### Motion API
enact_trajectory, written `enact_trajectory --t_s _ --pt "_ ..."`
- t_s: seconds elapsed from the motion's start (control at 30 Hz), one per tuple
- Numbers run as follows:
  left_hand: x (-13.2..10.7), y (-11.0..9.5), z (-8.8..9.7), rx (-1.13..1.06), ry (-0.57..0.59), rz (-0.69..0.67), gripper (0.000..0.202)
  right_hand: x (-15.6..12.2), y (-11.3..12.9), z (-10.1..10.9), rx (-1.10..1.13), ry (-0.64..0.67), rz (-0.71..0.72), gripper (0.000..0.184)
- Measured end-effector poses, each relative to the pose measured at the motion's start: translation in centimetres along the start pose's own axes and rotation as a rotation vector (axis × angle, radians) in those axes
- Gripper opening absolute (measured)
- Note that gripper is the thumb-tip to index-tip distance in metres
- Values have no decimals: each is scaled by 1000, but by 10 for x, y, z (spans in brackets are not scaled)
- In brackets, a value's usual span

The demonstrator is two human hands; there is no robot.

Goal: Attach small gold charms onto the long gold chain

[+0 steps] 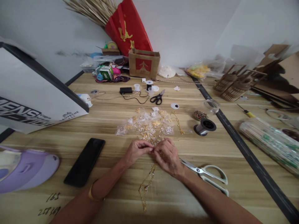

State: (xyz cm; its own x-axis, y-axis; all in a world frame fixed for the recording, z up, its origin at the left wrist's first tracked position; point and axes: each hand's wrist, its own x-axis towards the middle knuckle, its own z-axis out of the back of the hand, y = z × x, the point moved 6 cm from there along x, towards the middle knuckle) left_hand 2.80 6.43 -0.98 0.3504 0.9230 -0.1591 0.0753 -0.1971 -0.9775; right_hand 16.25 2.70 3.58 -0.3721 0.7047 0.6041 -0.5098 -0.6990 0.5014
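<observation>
Left hand: just below the centre of the frame, the left hand (137, 152) has thumb and forefinger pressed together at the tips; whatever sits between them is too small to tell.
Right hand: just beside it, the right hand (170, 157) has its fingers curled closed on the upper end of the gold chain, tips meeting the left hand's.
Chain: the gold chain (145, 188) drops from under the right hand and lies in a loose loop at the lower centre, on the tabletop (121, 202).
Findings: a spread of small metal pieces (149, 129), gold and silver, some in clear bags, lies at the centre, just above the fingers.
Second chain: a short gold chain (178, 123) lies to the right of that spread.
Cutters: white-handled scissors (199, 170) lie open beside the right wrist; black scissors (160, 95) lie at upper centre.
Wire and beads: a wire spool (201, 128) stands at centre right, just below a jar (211, 106) with mixed beads.
Left side: a black phone (85, 161) and a purple visor (43, 168), lower left.
Wall end: a red bag (134, 29) behind a paper bag (153, 63), at upper centre.
</observation>
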Motion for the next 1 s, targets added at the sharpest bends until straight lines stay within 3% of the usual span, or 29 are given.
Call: enact_trajectory --t_s 0.83,1.0 --pt "0 -2 -3 -21 -9 17 21 0 0 -1 -2 2 0 7" --pt "0 -2 2 21 -74 16 20 0 -4 -2 -10 8 -8 7"
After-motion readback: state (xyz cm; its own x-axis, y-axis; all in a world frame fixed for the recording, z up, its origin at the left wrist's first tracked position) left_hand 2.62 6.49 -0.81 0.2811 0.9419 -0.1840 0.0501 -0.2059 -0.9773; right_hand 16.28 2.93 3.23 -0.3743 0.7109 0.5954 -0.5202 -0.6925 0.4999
